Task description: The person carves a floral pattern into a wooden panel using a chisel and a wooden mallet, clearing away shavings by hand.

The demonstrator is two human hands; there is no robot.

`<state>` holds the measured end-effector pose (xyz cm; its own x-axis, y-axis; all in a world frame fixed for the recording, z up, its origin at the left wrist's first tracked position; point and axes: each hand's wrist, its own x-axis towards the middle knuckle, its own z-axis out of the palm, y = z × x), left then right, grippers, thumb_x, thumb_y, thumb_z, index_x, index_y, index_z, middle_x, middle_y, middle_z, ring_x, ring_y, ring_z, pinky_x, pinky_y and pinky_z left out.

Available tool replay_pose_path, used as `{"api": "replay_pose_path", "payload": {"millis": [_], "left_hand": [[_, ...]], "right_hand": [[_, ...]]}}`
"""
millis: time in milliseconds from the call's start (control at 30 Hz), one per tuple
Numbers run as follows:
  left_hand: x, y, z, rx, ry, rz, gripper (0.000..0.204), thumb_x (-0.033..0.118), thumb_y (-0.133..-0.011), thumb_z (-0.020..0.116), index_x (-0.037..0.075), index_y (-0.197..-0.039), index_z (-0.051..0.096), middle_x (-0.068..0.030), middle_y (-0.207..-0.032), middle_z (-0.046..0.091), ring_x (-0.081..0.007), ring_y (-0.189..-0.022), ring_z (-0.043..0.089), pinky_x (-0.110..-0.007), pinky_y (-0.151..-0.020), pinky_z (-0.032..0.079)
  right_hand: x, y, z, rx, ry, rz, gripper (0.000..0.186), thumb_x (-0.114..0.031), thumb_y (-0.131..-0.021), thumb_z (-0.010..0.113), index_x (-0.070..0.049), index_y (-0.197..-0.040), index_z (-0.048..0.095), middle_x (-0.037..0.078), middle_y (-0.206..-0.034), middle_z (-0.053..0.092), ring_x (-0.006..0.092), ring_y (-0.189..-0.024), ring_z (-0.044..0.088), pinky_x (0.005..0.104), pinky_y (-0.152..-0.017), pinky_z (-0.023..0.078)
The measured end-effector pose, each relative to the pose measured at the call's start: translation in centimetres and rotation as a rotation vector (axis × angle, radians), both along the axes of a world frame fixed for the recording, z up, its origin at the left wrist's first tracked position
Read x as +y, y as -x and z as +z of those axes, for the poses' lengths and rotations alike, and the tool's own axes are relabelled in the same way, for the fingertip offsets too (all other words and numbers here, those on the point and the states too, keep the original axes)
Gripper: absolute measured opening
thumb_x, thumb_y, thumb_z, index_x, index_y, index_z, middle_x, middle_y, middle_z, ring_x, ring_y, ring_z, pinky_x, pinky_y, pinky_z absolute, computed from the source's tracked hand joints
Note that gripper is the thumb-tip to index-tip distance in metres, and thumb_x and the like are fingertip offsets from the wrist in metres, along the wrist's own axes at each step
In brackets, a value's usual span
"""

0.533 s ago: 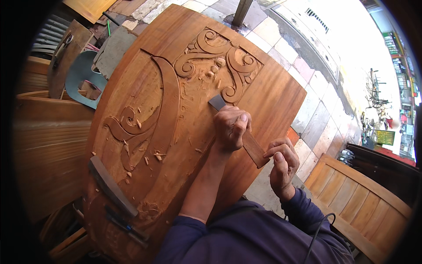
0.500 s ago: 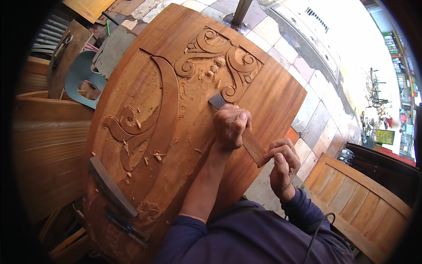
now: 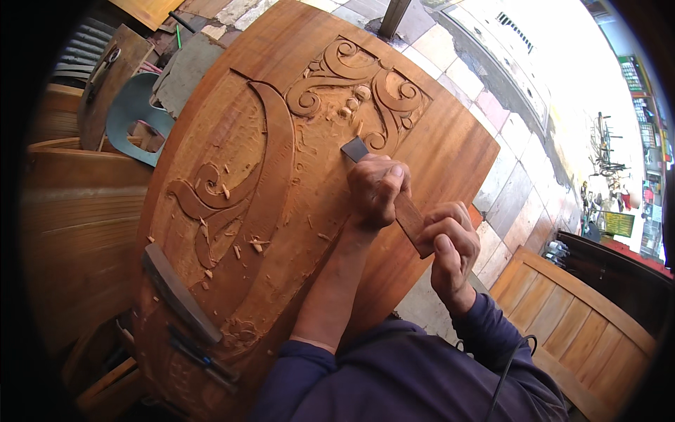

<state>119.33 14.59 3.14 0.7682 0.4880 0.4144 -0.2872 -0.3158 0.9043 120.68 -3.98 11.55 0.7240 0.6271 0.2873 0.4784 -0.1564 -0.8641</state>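
Seen from the head: left hand (image 3: 378, 188) clenched tight round the chisel (image 3: 394, 197) just behind its blade, pressed against the carved wooden panel (image 3: 281, 176) near the far scrollwork. Right hand (image 3: 450, 243) wrapped shut over the wooden handle's near end, right of the panel's edge.

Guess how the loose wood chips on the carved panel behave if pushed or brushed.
The wood chips look thin and small, so probably very light and easily swept. They lie loose on the carved panel, likely sliding rather than rolling. Some sit in carved recesses and may catch there.
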Motion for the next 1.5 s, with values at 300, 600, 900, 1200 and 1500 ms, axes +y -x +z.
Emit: {"api": "replay_pose_path", "payload": {"millis": [300, 600, 900, 1200, 1500], "left_hand": [[-0.2, 0.3, -0.4, 0.002, 0.049, -0.02, 0.049, 0.027, -0.103, 0.037, 0.01, -0.061, 0.055, -0.0073, -0.057, 0.058, -0.0322, -0.056, 0.056, -0.043, -0.069, 0.047], [-0.7, -0.4, -0.3, 0.017, 0.039, 0.022, 0.052, 0.028, -0.101, 0.036, 0.007, -0.057, 0.053, -0.0076, -0.054, 0.055, -0.027, -0.052, 0.051, -0.04, -0.069, 0.045], [1.0, -1.0, -0.6, 0.04, -0.045, 0.089, 0.053, 0.031, -0.101, 0.037, 0.007, -0.058, 0.055, -0.0071, -0.054, 0.057, -0.0286, -0.053, 0.051, -0.041, -0.07, 0.045], [-1.2, -0.9, -0.2, 0.025, -0.024, 0.055, 0.051, 0.029, -0.103, 0.035, 0.008, -0.06, 0.054, -0.0073, -0.055, 0.055, -0.0289, -0.053, 0.052, -0.043, -0.07, 0.044], [-1.5, -0.7, -0.3, 0.027, -0.04, 0.101, 0.053, 0.029, -0.103, 0.036, 0.008, -0.058, 0.055, -0.0063, -0.055, 0.056, -0.0276, -0.054, 0.052, -0.041, -0.07, 0.043]], "right_hand": [[-1.7, 0.7, -0.2, 0.025, -0.03, -0.047, 0.037, -0.033, -0.1, 0.062, -0.002, -0.085, 0.077, 0.014, -0.094, 0.07, 0.028, -0.092, 0.063, 0.0403, -0.084, 0.049], [-0.6, 0.3, -1.3, 0.115, -0.035, -0.126, 0.039, -0.033, -0.101, 0.06, -0.002, -0.083, 0.076, 0.013, -0.088, 0.071, 0.0289, -0.091, 0.064, 0.0415, -0.085, 0.049], [3.4, -2.7, -2.3, 0.171, -0.03, -0.052, 0.031, -0.029, -0.101, 0.067, -0.002, -0.088, 0.076, 0.014, -0.095, 0.072, 0.0294, -0.093, 0.065, 0.0393, -0.086, 0.052], [-0.1, -1.2, -0.9, 0.01, 0.098, -0.136, 0.02, -0.021, -0.102, 0.073, -0.001, -0.107, 0.074, 0.017, -0.119, 0.067, 0.0278, -0.11, 0.065, 0.04, -0.095, 0.053], [-4.2, -1.8, 1.5, -0.024, -0.009, -0.166, 0.033, -0.026, -0.109, 0.057, -0.001, -0.095, 0.073, 0.017, -0.104, 0.07, 0.0244, -0.094, 0.065, 0.0383, -0.084, 0.052]]}}
